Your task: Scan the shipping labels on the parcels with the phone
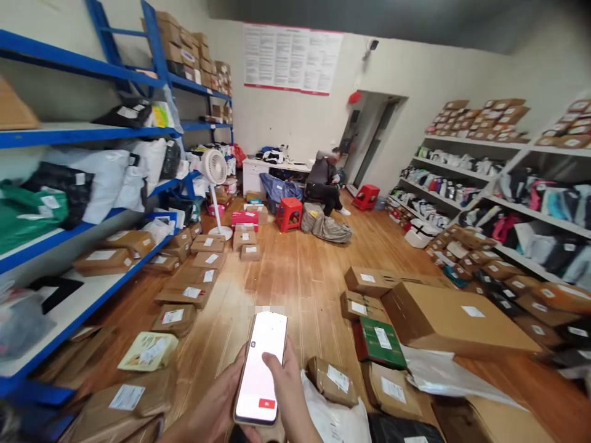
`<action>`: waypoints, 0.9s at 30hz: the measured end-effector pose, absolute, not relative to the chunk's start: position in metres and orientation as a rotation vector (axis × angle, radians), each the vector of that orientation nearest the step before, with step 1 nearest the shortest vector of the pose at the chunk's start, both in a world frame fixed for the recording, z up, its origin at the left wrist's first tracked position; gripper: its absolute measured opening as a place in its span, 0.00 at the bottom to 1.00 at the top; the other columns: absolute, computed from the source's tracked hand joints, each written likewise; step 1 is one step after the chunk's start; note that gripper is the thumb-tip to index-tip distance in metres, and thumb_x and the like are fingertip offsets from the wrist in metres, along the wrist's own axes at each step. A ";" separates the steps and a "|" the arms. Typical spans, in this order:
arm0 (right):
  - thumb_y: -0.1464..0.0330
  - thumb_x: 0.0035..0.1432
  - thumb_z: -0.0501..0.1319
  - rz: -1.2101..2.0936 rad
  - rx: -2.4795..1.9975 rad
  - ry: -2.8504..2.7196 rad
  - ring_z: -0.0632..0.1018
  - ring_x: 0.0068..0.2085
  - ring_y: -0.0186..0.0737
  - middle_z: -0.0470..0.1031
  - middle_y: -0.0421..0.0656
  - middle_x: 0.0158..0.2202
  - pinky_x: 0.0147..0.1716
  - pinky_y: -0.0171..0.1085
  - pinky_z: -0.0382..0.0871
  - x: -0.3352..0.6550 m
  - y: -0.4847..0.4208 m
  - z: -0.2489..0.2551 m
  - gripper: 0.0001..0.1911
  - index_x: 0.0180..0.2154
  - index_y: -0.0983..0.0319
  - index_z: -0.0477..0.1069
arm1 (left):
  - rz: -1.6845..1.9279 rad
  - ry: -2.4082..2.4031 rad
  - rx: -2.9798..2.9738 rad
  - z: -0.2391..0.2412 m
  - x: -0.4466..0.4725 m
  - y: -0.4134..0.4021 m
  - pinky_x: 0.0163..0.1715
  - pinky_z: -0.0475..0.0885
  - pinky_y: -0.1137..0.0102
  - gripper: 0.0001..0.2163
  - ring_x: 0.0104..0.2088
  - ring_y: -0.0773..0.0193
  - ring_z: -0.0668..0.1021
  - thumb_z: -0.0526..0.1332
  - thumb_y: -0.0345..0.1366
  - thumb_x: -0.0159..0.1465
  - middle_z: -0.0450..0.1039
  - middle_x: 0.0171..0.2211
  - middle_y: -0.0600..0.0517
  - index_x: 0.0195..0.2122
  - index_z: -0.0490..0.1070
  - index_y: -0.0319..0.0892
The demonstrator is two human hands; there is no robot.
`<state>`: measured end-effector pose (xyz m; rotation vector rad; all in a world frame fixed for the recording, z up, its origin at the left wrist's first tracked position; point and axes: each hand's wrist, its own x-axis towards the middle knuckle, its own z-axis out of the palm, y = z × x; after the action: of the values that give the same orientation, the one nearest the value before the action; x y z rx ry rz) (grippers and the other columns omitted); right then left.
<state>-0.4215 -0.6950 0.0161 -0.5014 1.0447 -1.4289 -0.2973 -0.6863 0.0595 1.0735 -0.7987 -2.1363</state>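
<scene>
A smartphone (260, 363) with a bright white screen and a small red button near its bottom is held low in the middle of the view. My left hand (217, 403) cups its left edge and back. My right hand (292, 394) grips the right edge, thumb lying on the screen. Below the phone, brown taped parcels (331, 380) and a white plastic mailer (335, 418) lie on the wooden floor.
Blue shelving (87, 227) with bags and boxes runs along the left; white shelves (512, 203) line the right. Parcels cover the floor on both sides, including a large flat carton (455, 320) and a green box (379, 341). A person (323, 181) sits far back near red stools (289, 212) and a fan (215, 169).
</scene>
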 end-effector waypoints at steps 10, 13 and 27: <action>0.60 0.47 0.64 -1.443 -0.460 0.872 0.80 0.43 0.50 0.82 0.45 0.44 0.43 0.42 0.71 -0.521 -0.810 -0.014 0.28 0.51 0.60 0.71 | -2.201 -0.920 1.002 0.038 -0.385 -0.831 0.30 0.75 0.67 0.28 0.48 0.51 0.79 0.60 0.54 0.61 0.76 0.55 0.50 0.61 0.65 0.52; 0.58 0.45 0.63 -1.387 -0.471 0.851 0.80 0.46 0.53 0.82 0.46 0.46 0.43 0.43 0.72 -0.558 -0.854 -0.016 0.29 0.51 0.60 0.73 | -2.121 -0.875 0.963 0.031 -0.418 -0.880 0.36 0.74 0.72 0.15 0.43 0.61 0.79 0.65 0.50 0.57 0.80 0.46 0.56 0.42 0.79 0.50; 0.70 0.49 0.59 -1.308 -0.661 0.677 0.81 0.45 0.49 0.81 0.46 0.48 0.43 0.45 0.75 -0.681 -1.006 -0.004 0.28 0.55 0.58 0.69 | -1.981 -1.046 1.301 0.043 -0.543 -1.030 0.16 0.74 0.74 0.39 0.27 0.62 0.77 0.61 0.39 0.60 0.72 0.31 0.51 0.69 0.42 0.45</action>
<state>-0.6806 -1.0062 -0.0039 -0.6606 0.6768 -1.3078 -0.5429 -1.0300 0.0431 1.3005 -1.0460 -1.9809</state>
